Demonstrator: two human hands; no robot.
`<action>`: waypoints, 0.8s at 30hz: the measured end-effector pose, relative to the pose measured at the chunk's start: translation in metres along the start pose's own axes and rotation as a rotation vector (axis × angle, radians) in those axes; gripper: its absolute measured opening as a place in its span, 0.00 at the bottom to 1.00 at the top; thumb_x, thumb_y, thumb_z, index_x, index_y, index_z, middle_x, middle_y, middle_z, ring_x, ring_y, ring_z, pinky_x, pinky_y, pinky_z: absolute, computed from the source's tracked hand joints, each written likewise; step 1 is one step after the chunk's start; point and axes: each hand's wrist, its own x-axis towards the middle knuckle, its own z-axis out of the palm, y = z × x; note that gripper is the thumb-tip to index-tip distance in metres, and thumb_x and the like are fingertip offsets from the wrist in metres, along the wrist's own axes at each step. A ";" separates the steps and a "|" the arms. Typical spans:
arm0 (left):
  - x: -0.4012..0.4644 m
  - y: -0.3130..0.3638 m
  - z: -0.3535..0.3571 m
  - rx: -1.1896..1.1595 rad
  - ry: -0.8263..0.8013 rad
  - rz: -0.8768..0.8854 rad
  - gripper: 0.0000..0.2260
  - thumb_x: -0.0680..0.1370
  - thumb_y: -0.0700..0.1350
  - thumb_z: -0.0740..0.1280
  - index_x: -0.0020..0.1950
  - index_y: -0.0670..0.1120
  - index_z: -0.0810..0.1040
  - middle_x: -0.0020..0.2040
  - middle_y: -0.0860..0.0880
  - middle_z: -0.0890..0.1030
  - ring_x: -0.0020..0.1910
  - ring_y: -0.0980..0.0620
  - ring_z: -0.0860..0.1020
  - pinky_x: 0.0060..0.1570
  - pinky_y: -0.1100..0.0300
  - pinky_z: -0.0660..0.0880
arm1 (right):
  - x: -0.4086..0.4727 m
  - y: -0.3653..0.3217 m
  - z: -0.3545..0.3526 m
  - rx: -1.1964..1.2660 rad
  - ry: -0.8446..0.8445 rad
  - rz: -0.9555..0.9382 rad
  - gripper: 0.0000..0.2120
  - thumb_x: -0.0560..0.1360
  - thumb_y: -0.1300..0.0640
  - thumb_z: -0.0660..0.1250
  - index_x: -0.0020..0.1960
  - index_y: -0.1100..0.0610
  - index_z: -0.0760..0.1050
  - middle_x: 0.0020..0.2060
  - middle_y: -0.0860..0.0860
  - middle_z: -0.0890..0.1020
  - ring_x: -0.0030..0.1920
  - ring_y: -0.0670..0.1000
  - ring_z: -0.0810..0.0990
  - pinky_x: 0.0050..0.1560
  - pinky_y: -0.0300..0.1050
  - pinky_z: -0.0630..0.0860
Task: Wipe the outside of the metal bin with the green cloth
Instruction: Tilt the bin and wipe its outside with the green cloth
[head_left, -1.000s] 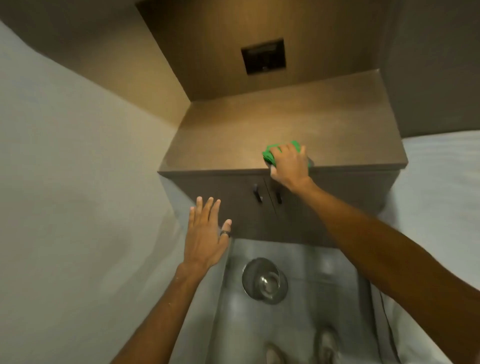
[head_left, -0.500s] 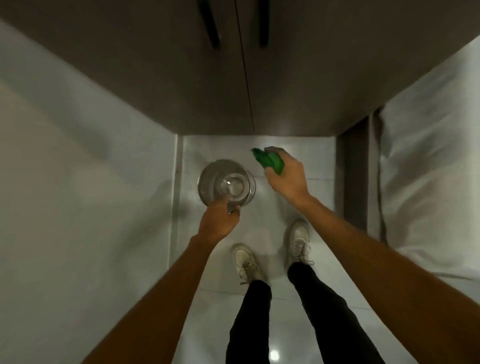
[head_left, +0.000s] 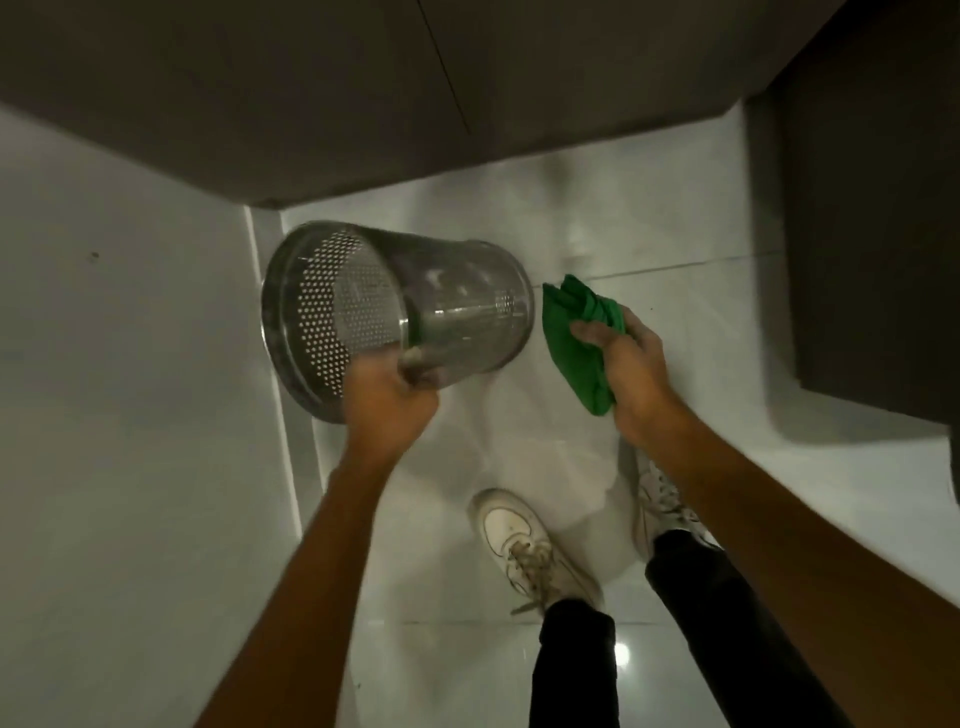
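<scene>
A perforated metal bin (head_left: 457, 296) is tipped on its side above the white tiled floor, its open mouth facing left and its base pointing right. My left hand (head_left: 387, 397) grips the bin's rim at the lower edge of the mouth. My right hand (head_left: 631, 364) holds a bunched green cloth (head_left: 576, 338) just to the right of the bin's base, a small gap apart from it.
A dark cabinet front (head_left: 363, 93) runs across the top, a white wall (head_left: 130, 364) stands at the left, and a dark unit (head_left: 872, 208) at the right. My two white shoes (head_left: 524, 545) stand on the glossy floor (head_left: 597, 223) below the bin.
My left hand took hold of the upright bin's rim and tipped it onto its side. My right hand brought the green cloth down from the cabinet top to beside the bin's base.
</scene>
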 end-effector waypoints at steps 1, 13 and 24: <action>-0.001 -0.010 -0.011 -0.086 -0.005 -0.069 0.06 0.72 0.40 0.77 0.48 0.46 0.84 0.38 0.57 0.81 0.37 0.65 0.80 0.39 0.74 0.74 | -0.004 0.001 -0.001 -0.035 0.004 -0.012 0.20 0.78 0.66 0.72 0.69 0.58 0.79 0.54 0.55 0.88 0.51 0.54 0.88 0.52 0.45 0.87; 0.015 -0.056 -0.040 -0.396 0.038 -0.012 0.21 0.73 0.37 0.72 0.65 0.39 0.75 0.55 0.44 0.83 0.58 0.61 0.81 0.57 0.53 0.81 | -0.043 0.026 0.191 -0.950 -0.349 -1.137 0.29 0.77 0.45 0.73 0.76 0.51 0.73 0.75 0.52 0.77 0.79 0.58 0.71 0.82 0.65 0.66; 0.026 -0.099 -0.038 -0.480 0.024 -0.121 0.24 0.63 0.26 0.77 0.54 0.45 0.82 0.41 0.62 0.85 0.40 0.68 0.83 0.36 0.73 0.78 | 0.032 0.039 0.195 -1.020 0.088 -1.150 0.19 0.87 0.43 0.55 0.68 0.48 0.79 0.65 0.50 0.84 0.70 0.53 0.77 0.83 0.51 0.64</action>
